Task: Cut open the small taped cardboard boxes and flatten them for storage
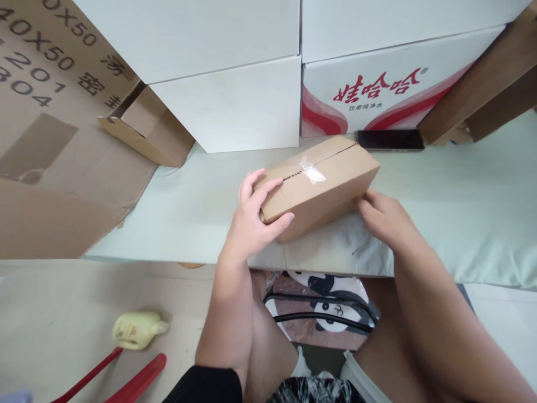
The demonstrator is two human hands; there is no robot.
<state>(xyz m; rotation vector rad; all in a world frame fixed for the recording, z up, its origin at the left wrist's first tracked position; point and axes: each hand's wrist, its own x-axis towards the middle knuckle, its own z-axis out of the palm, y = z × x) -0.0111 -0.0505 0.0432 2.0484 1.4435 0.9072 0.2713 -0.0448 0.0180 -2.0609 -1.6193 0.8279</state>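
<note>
A brown cardboard box (pixel 323 187) sits at an angle on the pale green table cover, its top flaps meeting at a seam. A short strip of clear tape (pixel 312 170) crosses that seam near the middle. My left hand (pixel 255 218) grips the near left end of the box, fingers over the top and thumb against the front side. At the lower right corner, my right hand (pixel 380 215) holds the box from below, and its fingertips are hidden behind the cardboard. A dark phone (pixel 390 140) lies flat just behind the box's far right end.
White cartons (pixel 251 106) are stacked along the back, one a printed carton (pixel 377 95) with red lettering. A large brown carton (pixel 62 140) and a small open box (pixel 155 123) stand left. On the floor are a yellow bottle (pixel 136 330) and red bars (pixel 138 380).
</note>
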